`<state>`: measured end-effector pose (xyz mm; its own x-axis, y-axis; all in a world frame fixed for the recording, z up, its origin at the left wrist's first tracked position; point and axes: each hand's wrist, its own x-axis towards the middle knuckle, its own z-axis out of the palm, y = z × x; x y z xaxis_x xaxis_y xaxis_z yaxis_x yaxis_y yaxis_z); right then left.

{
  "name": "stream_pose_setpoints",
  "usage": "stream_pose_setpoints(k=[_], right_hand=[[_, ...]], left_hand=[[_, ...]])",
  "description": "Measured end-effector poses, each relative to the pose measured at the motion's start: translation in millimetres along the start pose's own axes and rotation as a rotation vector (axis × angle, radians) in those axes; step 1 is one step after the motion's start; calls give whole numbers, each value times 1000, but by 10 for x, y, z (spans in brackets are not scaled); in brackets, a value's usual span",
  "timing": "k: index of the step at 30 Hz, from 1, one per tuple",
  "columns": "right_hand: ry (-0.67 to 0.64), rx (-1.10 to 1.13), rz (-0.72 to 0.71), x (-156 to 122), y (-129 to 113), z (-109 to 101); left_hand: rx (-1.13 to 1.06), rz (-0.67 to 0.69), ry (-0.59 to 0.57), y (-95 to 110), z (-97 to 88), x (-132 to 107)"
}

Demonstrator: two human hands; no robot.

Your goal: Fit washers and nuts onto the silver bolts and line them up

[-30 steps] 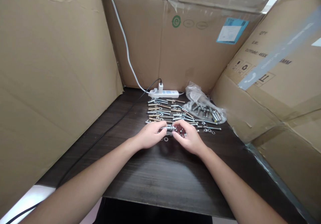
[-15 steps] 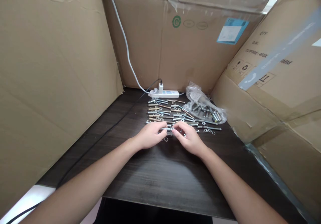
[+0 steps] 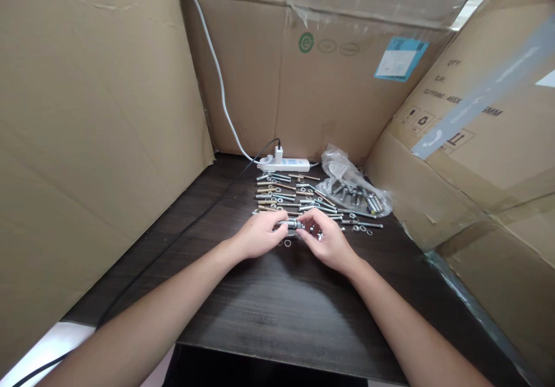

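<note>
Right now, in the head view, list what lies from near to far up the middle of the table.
Bare dark table → left hand and right hand pinching a small bolt between them → rows of loose bolts and washers → white power strip → cardboard box at the back.

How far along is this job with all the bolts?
Done, seemingly: laid-out bolts lie in rows on the table. In hand: left hand and right hand pinch a single bolt between them. Left: the plastic bag holds more hardware, and loose washers lie nearby.
</note>
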<state>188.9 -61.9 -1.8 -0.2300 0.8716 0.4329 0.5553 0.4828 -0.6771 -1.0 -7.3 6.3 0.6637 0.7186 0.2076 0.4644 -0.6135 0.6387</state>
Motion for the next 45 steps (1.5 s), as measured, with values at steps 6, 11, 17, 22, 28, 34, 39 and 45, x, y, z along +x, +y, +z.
stream_pose_setpoints(k=[6, 11, 17, 22, 28, 34, 39, 45], right_hand=[[-7, -15, 29, -14, 38, 2], [12, -67, 18, 12, 41, -5], [17, -67, 15, 8, 5, 1], [27, -34, -1, 0, 2, 1], [36, -26, -1, -5, -3, 4], [31, -46, 42, 13, 24, -8], [29, -70, 27, 10, 18, -6], [41, -26, 13, -6, -3, -1]], left_hand=[[5, 7, -1, -1, 11, 0], [8, 19, 0, 2, 12, -6], [16, 12, 11, -16, 15, -3], [15, -5, 10, 4, 0, 6], [10, -15, 15, 19, -10, 3], [3, 1, 11, 29, -15, -8], [-3, 4, 5, 12, -1, 1], [-2, -2, 9, 12, 1, 1]])
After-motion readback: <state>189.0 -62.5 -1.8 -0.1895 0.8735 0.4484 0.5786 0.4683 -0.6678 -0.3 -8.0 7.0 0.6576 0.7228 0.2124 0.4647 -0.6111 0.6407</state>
